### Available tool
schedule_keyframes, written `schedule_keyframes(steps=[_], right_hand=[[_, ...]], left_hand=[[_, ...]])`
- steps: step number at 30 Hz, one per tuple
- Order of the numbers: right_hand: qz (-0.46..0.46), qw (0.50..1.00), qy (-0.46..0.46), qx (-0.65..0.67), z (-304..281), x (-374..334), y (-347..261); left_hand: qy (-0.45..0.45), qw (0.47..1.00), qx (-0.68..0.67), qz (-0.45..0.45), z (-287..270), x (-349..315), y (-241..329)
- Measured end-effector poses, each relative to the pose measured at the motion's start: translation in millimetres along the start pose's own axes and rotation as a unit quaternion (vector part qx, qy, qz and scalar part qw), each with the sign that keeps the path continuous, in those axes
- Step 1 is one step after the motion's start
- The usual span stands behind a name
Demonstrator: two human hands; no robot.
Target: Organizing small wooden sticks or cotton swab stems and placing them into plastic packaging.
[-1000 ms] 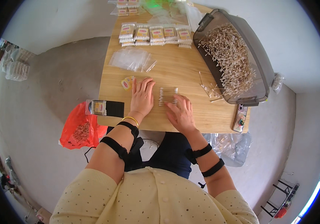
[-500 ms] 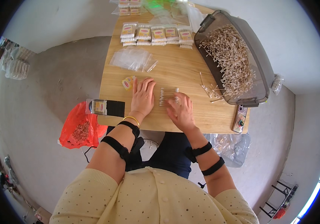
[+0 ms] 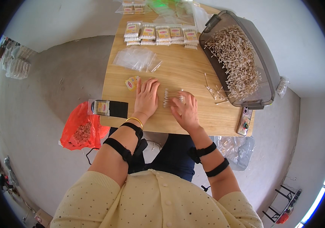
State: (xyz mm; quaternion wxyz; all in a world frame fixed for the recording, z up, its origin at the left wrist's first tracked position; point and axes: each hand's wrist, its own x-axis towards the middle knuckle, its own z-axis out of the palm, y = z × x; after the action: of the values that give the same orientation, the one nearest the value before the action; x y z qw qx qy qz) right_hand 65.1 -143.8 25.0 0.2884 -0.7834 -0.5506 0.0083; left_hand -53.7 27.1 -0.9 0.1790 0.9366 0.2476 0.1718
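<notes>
My left hand (image 3: pixel 146 98) lies flat, fingers spread, beside the row of cotton swabs (image 3: pixel 172 98), while my right hand (image 3: pixel 186 110) presses open fingertips on them, keeping them aligned.

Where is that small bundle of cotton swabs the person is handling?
In the head view, the bundle of cotton swabs lies on the wooden table, between the left hand and right hand, whose fingertips touch it.

Bright, even daylight; fisheye-bent edges.
</notes>
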Motion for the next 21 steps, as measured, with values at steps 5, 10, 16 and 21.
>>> schedule_keyframes(steps=[5,10,16,21], right_hand=[[0.000,1.000,0.010,0.006,-0.8,5.0,-2.1],[0.000,1.000,-0.007,0.027,-2.1,-2.1,-1.4],[-0.005,1.000,0.003,0.020,-2.2,-2.6,-6.2],[-0.002,1.000,-0.001,0.025,-1.3,-3.5,-6.1]], left_hand=[[0.001,1.000,-0.006,-0.001,-0.8,0.3,0.2],[0.003,1.000,-0.004,0.000,-1.3,0.5,0.6],[0.007,1.000,-0.011,-0.001,-1.1,0.9,0.7],[0.009,1.000,-0.012,0.001,0.1,1.0,0.0]])
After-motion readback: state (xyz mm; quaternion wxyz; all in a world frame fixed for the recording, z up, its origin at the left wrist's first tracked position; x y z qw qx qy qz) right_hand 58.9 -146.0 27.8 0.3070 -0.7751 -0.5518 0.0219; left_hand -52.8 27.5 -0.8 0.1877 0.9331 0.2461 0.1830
